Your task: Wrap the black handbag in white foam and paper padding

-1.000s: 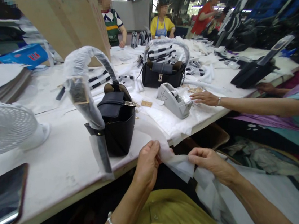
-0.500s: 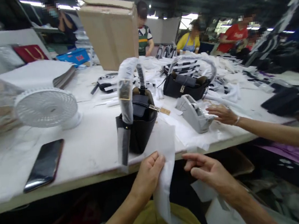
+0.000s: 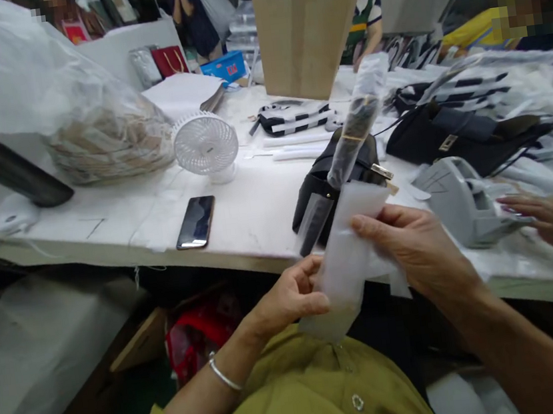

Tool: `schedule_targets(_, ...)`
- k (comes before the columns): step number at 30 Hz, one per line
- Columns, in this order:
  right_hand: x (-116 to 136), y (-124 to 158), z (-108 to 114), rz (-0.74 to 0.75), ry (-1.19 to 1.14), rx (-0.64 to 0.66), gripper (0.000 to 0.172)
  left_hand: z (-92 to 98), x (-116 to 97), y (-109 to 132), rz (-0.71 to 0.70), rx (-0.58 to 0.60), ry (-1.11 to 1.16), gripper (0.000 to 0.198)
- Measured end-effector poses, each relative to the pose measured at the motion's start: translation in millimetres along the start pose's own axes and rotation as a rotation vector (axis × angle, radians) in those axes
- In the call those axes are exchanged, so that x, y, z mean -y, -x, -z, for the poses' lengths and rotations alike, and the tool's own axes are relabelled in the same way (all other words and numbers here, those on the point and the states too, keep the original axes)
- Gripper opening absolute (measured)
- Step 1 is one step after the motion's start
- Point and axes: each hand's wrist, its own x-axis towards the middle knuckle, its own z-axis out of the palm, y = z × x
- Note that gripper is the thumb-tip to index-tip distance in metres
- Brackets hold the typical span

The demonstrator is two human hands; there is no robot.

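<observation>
A strip of white, translucent wrapping sheet point(image 3: 341, 266) hangs between my hands in front of the table edge. At its left edge, my left hand point(image 3: 292, 296) has the strip between thumb and fingers. My right hand point(image 3: 415, 244) pinches its upper right part, thumb in front; a loose piece dangles below those fingers. Just behind the sheet stands a black handbag point(image 3: 311, 186), partly hidden, its handle point(image 3: 355, 133) wrapped in clear film. Right of it is a grey tape dispenser point(image 3: 455, 202), with another person's hand point(image 3: 550, 217) at its front.
A second black handbag point(image 3: 469, 136) lies behind the dispenser. On the left are a phone point(image 3: 196, 222), a small white fan point(image 3: 206, 145), a dark bottle point(image 3: 10, 169) and a bulky plastic bag point(image 3: 107, 140). A tall cardboard box point(image 3: 308, 28) stands at the back.
My right hand, apart from the strip before, now grips its upper part. The strip is raised and spread in front of the handbag. My view has swung left.
</observation>
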Motion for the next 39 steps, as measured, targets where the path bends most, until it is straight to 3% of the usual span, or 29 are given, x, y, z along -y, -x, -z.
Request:
schedule_targets(4, 19, -14, -35, 0.088, 0.028, 0.076, 0.033, 8.2, 5, 19, 0.053, 0.06, 0.096, 0.073)
schedule_targets(11, 20, -40, -79, 0.1, 0.092, 0.107, 0.033, 21.8, 0, 37, -0.048, 0.214, 0.227, 0.078)
schedule_targets(13, 17, -43, -86, 0.091, 0.105, 0.103, 0.034, 26.2, 0, 42, -0.087, 0.172, 0.243, 0.074)
schedule_targets(20, 3, -60, -105, 0.13, 0.145, 0.064, 0.031, 43.0, 20, 57, -0.149, -0.137, 0.245, 0.048)
schedule_targets(26, -4, -70, -121, 0.164, 0.23, 0.102, 0.026, 50.7, 30, 74, -0.095, -0.239, 0.274, 0.047)
schedule_targets(32, -11, -80, -134, 0.185, 0.275, 0.126, 0.02, 55.9, 26, 84, -0.034, -0.312, 0.371, 0.044)
schedule_targets(36, -18, -84, -140, 0.339, 0.335, 0.137, 0.013, 59.3, 17, 90, -0.008, -0.325, 0.428, 0.042)
schedule_targets(39, -19, -68, -141, 0.559, 0.534, 0.131, 0.012, 60.4, 15, 93, 0.024, -0.362, 0.45, 0.039)
